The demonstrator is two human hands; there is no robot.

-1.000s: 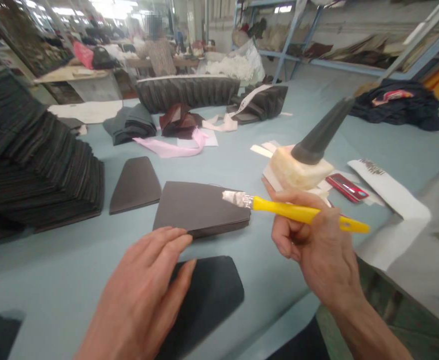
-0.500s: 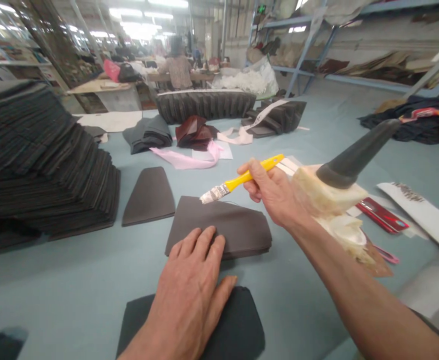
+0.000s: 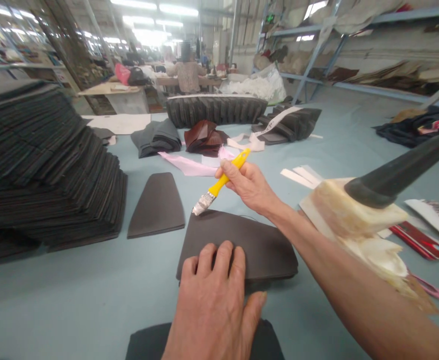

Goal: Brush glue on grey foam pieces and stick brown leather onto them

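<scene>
My right hand is closed around the yellow handle of a paintbrush. White residue coats its bristles, whose tip is at the top left corner of a stack of dark grey cut panels. Fingers spread, my left hand rests on the near side of that stack. Left of it lies a smaller pile of similar panels. Black pieces lie under my left wrist, partly hidden by it.
A tall stack of dark sheets stands at left. On the right are a pale, glue-crusted block with a black handle, and a red packet. Bundled panels and pink scraps lie farther back. A person sits beyond.
My right hand has swung the brush left and down, tilting it more steeply, to the stack's corner. My left hand stays on the stack. The whole view has shifted slightly.
</scene>
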